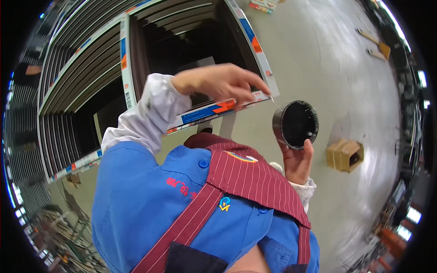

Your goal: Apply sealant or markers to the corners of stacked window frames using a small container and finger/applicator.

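My right hand (298, 166) grips a round black tub-like thing (298, 125) from below, thumb on its near rim. Its side is shiny, its round face is dark, and a small white spot shows by the thumb. My left hand (221, 84) reaches across over the near corner of a dark-slatted frame (200, 113), partly smeared by motion. Its index finger points toward the tub-like thing, and the other fingers are bent. A thin pale strip (272, 98) shows at the index fingertip. Whatever the bent fingers hold is hidden.
More slatted frames (82, 91) with white, blue and orange edge strips extend to the left. On the grey floor (318, 59) lie a small cardboard box (345, 155), a yellow-headed long-handled tool (383, 49) and a printed packet (263, 5). Clutter (68, 236) lines the lower left.
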A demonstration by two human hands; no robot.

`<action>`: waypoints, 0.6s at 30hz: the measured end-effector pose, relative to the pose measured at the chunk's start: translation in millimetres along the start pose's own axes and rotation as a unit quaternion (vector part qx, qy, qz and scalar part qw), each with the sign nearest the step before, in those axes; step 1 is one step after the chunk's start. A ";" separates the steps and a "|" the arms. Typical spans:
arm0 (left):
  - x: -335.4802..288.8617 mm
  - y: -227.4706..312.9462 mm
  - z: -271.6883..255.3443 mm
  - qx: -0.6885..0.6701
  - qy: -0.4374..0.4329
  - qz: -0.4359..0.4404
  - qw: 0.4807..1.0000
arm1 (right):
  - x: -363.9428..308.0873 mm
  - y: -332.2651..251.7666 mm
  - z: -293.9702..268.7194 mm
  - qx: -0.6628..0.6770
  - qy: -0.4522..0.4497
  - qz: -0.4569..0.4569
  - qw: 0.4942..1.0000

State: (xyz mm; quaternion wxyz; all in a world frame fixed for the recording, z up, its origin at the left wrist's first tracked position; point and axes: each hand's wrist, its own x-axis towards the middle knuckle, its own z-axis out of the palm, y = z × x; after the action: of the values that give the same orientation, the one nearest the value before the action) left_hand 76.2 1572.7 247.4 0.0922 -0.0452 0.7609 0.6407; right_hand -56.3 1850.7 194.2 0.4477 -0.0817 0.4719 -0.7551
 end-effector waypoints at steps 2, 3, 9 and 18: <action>0.4 -33.9 -25.1 -0.016 0.042 -0.019 0.999 | -7.4 0.8 4.6 0.023 0.032 -0.028 0.999; 1.7 -56.0 -36.7 -0.012 0.056 -0.020 0.998 | -9.5 3.5 4.9 0.024 0.047 -0.029 0.998; 43.0 -165.5 -43.6 0.142 0.069 0.068 0.985 | -17.4 18.9 9.0 0.122 0.152 -0.126 0.973; 91.5 -179.0 -33.3 0.320 -0.047 0.125 0.938 | -31.2 39.1 32.6 0.137 0.296 -0.161 0.932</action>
State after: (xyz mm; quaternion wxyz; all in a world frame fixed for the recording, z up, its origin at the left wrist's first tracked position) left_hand 17.4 1513.2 61.6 0.0567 0.1122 0.9200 0.3712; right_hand 3.2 1847.4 190.4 0.1670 0.1326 0.4551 -0.8645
